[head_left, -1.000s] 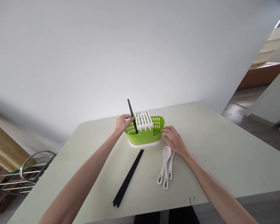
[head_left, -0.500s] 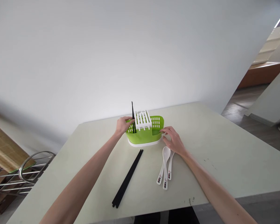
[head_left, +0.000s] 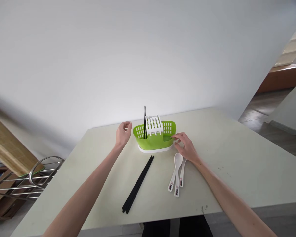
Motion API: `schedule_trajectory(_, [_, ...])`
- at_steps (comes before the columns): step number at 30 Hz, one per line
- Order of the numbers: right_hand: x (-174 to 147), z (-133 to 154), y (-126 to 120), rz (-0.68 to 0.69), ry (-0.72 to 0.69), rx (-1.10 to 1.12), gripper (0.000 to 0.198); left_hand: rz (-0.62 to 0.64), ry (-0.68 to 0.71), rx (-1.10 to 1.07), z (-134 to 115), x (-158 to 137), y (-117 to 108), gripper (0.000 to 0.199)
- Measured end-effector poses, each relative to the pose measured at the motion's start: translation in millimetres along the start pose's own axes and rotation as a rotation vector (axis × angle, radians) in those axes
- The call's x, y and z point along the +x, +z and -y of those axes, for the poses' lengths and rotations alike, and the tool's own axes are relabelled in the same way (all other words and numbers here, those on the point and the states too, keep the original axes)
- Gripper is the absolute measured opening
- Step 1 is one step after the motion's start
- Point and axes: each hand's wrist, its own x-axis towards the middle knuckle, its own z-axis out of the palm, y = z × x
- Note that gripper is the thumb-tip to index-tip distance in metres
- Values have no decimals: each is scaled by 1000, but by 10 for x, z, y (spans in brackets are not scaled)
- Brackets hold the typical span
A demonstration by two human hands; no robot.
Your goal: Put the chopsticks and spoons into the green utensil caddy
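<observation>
At the bottom edge of the frame, dark-clad legs (head_left: 192,227) show beneath the near edge of the pale tabletop (head_left: 214,161). A bundle of loose black chopsticks (head_left: 138,184) lies low in the frame, just left of centre, its long axis slanting from lower left up toward the basket; the sticks sit too close to count. To its right, 3 white spoons (head_left: 177,176) overlap in a narrow fan, printed handles toward the near edge, heads just below the right hand (head_left: 185,145). That hand's fingers reach the right end of the green basket (head_left: 155,142), with the thumb lower; whether they pinch the rim I cannot tell. The left hand (head_left: 123,133) is apart from the basket's left end, fingers loosely curled and holding nothing.

The basket is at the centre of the frame, long axis left to right, on a white base (head_left: 155,150). In its left part stand 2 black upright sticks (head_left: 145,120), nearly vertical, their tops close together, lower ends hidden by the front wall. Just right of them, a slotted white rack (head_left: 155,130) bridges the basket's middle, standing between them and the right compartment. At the left of the frame are a metal rack (head_left: 31,174) and a bamboo panel (head_left: 12,144). Behind the tabletop rises a plain wall (head_left: 138,56).
</observation>
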Motion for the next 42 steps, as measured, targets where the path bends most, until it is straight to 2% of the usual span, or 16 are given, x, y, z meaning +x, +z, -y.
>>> schedule_trajectory(2, [1, 18, -3, -23, 0, -1, 41, -64, -37, 2, 102, -158, -88, 37])
schedule_trajectory(4, [7, 38, -10, -73, 5, -3, 42, -65, -65, 38, 210, -379, -169, 37])
schedule_trajectory(6, [12, 45, -20, -180, 24, -19, 42, 26, -52, 88, 306, -667, -235, 34])
schedule_trajectory(9, [10, 1, -31, -384, 103, -68, 37, 276, 52, 142, 403, -1174, -306, 31])
schedule_trajectory(11, [0, -63, -31, -466, 185, -83, 35, 389, 115, 173, 440, -1491, -349, 29])
schedule_trajectory(15, [-24, -207, -12, -479, 333, -51, 33, 427, 176, 217, 492, -1882, -448, 25])
schedule_trajectory(20, [-39, -314, 0, -455, 415, -34, 31, 381, 203, 210, 554, -1968, -512, 28])
schedule_trajectory(29, [-51, -432, -18, -471, 421, -54, 28, 335, 156, 210, 533, -1986, -462, 33])
schedule_trajectory(42, [-54, -444, -17, -424, 411, -46, 28, 326, 143, 192, 539, -1988, -479, 24])
